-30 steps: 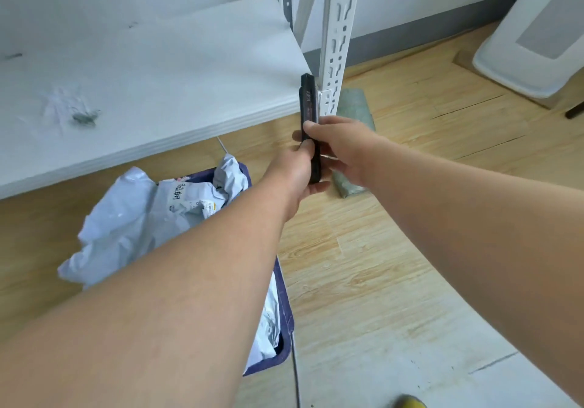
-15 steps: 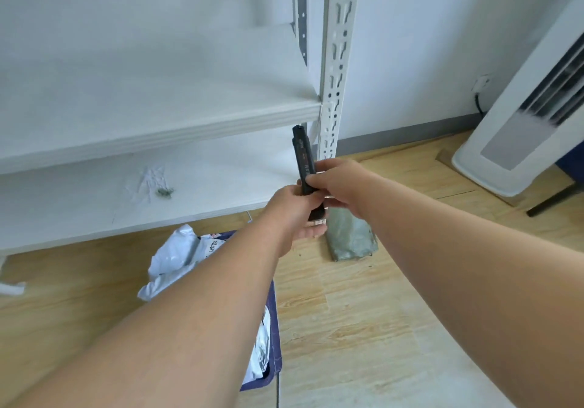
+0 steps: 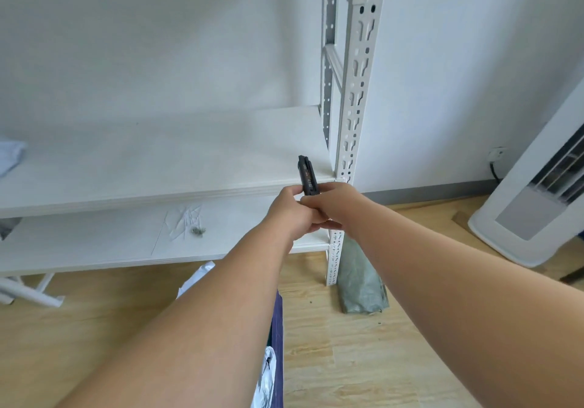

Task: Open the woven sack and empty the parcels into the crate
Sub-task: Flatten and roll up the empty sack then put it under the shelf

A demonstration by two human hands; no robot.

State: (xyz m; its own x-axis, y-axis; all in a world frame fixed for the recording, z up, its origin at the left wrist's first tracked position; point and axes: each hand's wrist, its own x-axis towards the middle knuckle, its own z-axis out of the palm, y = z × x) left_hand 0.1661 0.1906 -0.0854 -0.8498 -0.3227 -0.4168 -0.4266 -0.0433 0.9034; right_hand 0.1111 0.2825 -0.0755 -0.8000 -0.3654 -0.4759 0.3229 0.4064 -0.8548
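**Both hands on the cutter, sack flat on the floor**

The left hand [image 3: 292, 210] and the right hand [image 3: 331, 207] meet in front of the shelf unit [image 3: 346, 142], and both are closed around the lower part of a slim black utility knife [image 3: 307, 175]. So the grip of each hand is clenched on this tool. Its upper end stands up above the fingers, at the height of the front edge of the middle shelf [image 3: 158, 170]. I cannot tell if the blade is out or inside.

What could go wrong: if the blade is still out, the fingers that lie close together on the handle could be cut when the person pushes the slider. Also the tool could slip and fall to the floor [image 3: 363, 360], because the hands hold only its bottom part.

The woven sack [image 3: 360, 284] lies on the floor, just beside the foot of the shelf post, on its right. It is grey-green, folded and flat, so I judge that it is already empty. At the bottom edge of the view a dark blue crate [image 3: 278, 328] shows only its rim, mostly hidden behind the left forearm, with white parcels [image 3: 267, 373] inside it. The task seems nearly finished.
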